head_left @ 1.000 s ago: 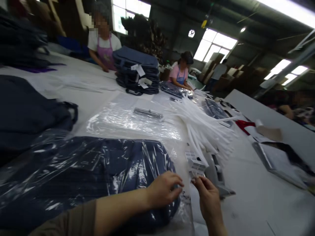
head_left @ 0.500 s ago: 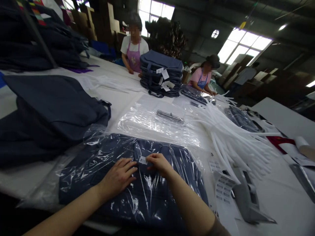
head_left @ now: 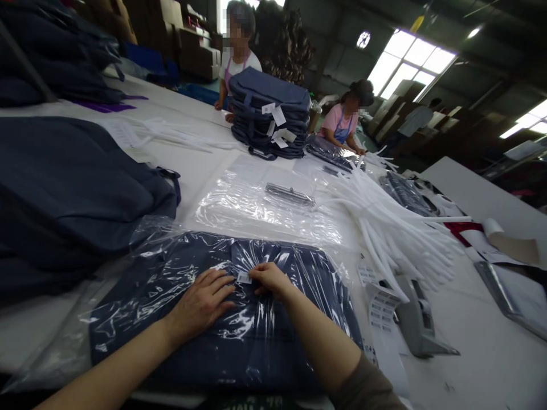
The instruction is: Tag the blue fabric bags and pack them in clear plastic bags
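A navy fabric bag (head_left: 273, 347) lies flat inside a clear plastic bag (head_left: 55, 341) in front of me. My left hand (head_left: 203, 302) rests on the plastic left of the middle, fingers stretched out and slightly apart. Just right of it, my right hand (head_left: 269, 280) is closed in a pinch at the right edge of a small white barcode sticker (head_left: 244, 277). The sticker lies against the plastic, between the two hands. Under the right fingers, the plastic shows creases.
Beyond lie clear plastic bags (head_left: 231, 199) and white strips (head_left: 384, 222). At right are a tape dispenser (head_left: 421, 319) and a label sheet (head_left: 382, 310). Navy bags lie at left (head_left: 77, 188) and stand stacked (head_left: 269, 114) behind. Two co-workers (head_left: 342, 122) stand across the table.
The view has shifted slightly, so the background sits farther left and higher. Both hands stay at nearly the same place on the plastic, the right one still pinching at the sticker.
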